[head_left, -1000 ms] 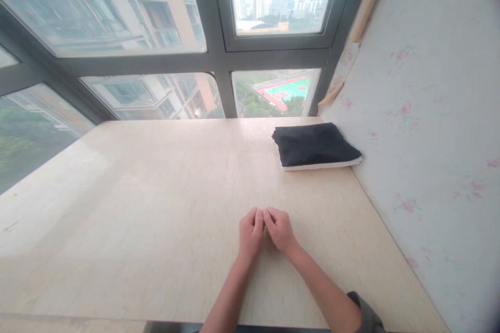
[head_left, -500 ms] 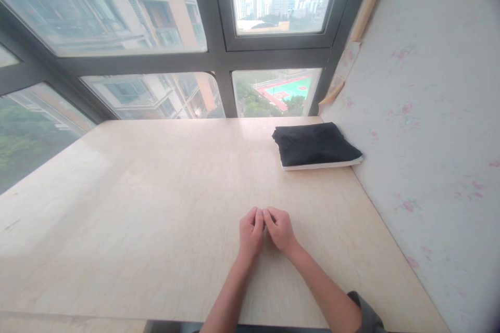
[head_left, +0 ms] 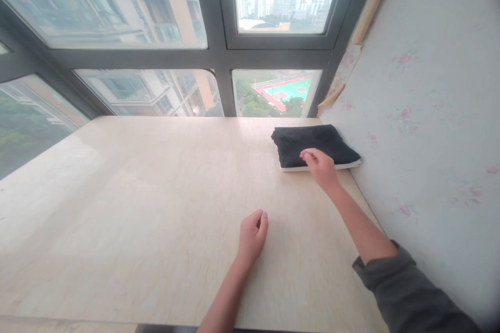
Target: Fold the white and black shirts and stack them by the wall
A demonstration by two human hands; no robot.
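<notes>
A folded black cloth (head_left: 291, 140) lies on top of a folded white cloth (head_left: 295, 169), both flat near the wall at the back right. My right hand (head_left: 321, 166) is over the front part of the black cloth, its fingers curled in and nothing visible in them. Whether it touches the fabric I cannot tell. Down in the front middle, my left hand (head_left: 252, 234) rests on the pale tabletop (head_left: 148, 208), curled into a loose fist. It appears to hold nothing, with only a small gap between thumb and forefinger.
A wall with floral paper (head_left: 441, 130) bounds the surface on the right, its paper edge (head_left: 332, 96) peeling by the window. Grey window frames (head_left: 222, 60) run along the back and left. A dark rolled sleeve (head_left: 406, 286) covers my right forearm.
My right hand has left my left hand and moved forward and right to the black cloth. My left hand stays in place. The view has shifted slightly.
</notes>
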